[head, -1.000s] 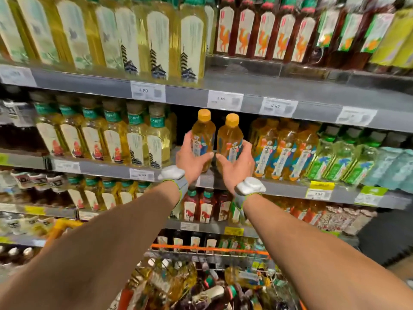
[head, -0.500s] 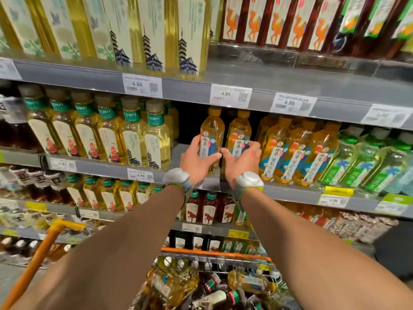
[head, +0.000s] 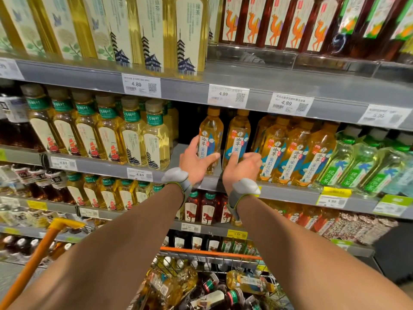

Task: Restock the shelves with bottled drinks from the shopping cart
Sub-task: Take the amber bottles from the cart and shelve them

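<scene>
Bottles of yellow tea are the matter here: the left bottle (head: 211,130) and the right bottle (head: 240,133) were in the air in front of the shelf a second ago. Now both stand upright on the shelf (head: 290,194), in the dark gap just beside the matching bottles (head: 297,148) with the same blue label. The left hand (head: 194,162) grips the left bottle low on its label, thumb across the front. The right hand (head: 241,168) holds the right bottle with the thumb on the label and the fingers curled round its side (how firmly, I cannot tell). I judge this pair nearly placed; what remains is to let go. The shopping cart (head: 210,253) below has more bottles lying in it, so the restocking is not finished.
</scene>
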A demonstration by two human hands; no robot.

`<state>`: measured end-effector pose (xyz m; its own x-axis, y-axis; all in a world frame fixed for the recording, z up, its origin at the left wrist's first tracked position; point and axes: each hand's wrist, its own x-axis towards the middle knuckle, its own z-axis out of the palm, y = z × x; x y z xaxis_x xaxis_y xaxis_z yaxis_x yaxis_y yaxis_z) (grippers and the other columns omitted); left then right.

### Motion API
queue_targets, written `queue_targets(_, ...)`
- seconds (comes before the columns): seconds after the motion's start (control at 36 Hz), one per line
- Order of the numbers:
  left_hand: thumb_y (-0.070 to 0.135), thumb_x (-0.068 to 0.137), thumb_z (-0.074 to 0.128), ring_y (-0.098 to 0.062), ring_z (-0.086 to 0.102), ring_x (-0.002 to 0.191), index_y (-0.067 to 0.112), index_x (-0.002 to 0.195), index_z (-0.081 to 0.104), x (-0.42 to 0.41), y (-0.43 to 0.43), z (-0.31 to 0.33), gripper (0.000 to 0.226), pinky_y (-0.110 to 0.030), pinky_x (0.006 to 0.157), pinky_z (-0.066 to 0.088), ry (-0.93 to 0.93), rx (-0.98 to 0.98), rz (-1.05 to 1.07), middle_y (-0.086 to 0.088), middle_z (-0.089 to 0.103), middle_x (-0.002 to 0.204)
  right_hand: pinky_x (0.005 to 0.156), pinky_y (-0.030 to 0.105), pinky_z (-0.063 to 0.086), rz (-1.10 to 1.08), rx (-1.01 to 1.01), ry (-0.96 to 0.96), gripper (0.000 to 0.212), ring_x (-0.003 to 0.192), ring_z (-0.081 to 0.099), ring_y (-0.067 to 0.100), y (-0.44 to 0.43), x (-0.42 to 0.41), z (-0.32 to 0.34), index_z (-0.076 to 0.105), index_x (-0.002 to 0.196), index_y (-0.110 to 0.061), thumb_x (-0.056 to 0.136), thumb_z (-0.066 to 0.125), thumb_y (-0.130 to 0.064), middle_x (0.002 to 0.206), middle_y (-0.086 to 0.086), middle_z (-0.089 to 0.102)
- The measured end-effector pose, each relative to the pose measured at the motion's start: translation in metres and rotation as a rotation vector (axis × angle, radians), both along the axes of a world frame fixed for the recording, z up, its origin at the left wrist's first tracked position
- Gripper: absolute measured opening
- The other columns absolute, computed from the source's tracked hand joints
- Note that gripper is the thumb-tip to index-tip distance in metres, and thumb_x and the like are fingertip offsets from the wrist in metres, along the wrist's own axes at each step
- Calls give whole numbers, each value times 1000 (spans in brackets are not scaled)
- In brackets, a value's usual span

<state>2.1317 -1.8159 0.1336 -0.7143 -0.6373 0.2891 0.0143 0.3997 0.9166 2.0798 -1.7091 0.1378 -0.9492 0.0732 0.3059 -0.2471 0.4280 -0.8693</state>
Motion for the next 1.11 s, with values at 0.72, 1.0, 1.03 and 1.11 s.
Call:
queue_targets(0.72, 38, 83, 77, -5, 67, 92, 34, 134, 57, -26, 37, -4, 55, -5, 81, 44, -33, -78, 113, 16, 72, 100, 65, 31, 41, 273, 7, 190, 34, 74, 58, 13, 32, 4, 30, 56, 125, -20, 97, 59, -40, 72, -11, 58)
queue_targets(1.0, 56, 87, 60, -14, 57, 117, 50, 144, 37, -27, 62, -1, 61, -36, 97, 49, -114, -46, 102, 11, 65, 126, 70, 39, 52, 317, 62, 222, 46, 76, 62, 18, 45, -10, 45, 46, 141, -25, 97, 58, -35, 74, -3, 64)
queue_targets(1.03, 53, 86, 57, -15, 51, 125, 46, 145, 37, -25, 64, 1, 63, -37, 101, 45, -89, -34, 99, 8, 60, 134, 70, 38, 51, 314, 66, 221, 46, 76, 62, 19, 47, -11, 46, 47, 142, -23, 98, 58, -35, 75, -2, 64)
queue_targets(1.11, 42, 79, 44, -19, 40, 136, 29, 148, 43, -36, 55, 9, 70, -34, 110, 32, 21, 149, 96, -1, 46, 149, 67, 35, 48, 292, 98, 222, 46, 74, 62, 17, 49, -14, 47, 50, 141, -20, 100, 55, -37, 73, -4, 63)
